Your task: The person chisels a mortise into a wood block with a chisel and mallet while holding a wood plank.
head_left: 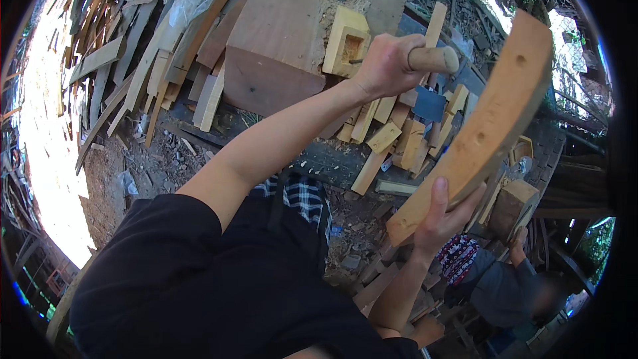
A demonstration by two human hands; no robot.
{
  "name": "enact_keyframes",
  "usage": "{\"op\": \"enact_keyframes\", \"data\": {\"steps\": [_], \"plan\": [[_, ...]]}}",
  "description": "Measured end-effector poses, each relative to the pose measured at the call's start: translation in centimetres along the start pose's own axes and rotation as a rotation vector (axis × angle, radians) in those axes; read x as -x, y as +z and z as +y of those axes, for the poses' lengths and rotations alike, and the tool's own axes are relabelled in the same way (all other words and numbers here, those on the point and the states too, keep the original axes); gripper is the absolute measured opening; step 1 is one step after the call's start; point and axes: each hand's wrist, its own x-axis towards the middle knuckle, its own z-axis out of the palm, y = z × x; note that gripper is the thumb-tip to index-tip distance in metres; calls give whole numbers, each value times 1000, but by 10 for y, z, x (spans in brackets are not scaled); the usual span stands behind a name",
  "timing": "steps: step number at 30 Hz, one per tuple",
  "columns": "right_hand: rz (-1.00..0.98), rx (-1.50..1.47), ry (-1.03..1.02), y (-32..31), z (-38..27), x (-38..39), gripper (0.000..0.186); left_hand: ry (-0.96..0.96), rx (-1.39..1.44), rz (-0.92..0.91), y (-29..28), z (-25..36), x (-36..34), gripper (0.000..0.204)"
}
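Observation:
My left hand [391, 65] is closed around the round wooden handle [435, 60] of a chisel. Its thin dark blade shows at the other side of the fist, by the squared hollow of a pale yellow wooden block [337, 23]. Whether the tip touches the block I cannot tell. In my right hand [444, 221] is a long, thick, curved piece of wood [485, 126], gripped near its lower end and raised at a slant. A few shallow dents mark its face. The hollowed block rests against a large brown wooden block [282, 23] strewn with shavings.
Several wood offcuts [399, 133] lie beyond my lap, a dark blue flat piece [429, 104] among them. Long wooden strips [143, 40] are piled at the left, with a clear plastic bag [193, 1] on top. At the lower right, another person [508, 289] handles a wooden block [515, 206].

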Motion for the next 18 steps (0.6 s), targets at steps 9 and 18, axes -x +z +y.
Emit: {"op": "enact_keyframes", "data": {"steps": [9,18], "plan": [[-137,-104,70,31,5,27,54,159,36,-30,-25,5,48,23],[135,-292,260,21,21,61,42,546,7,-212,-20,9,59,31]]}}
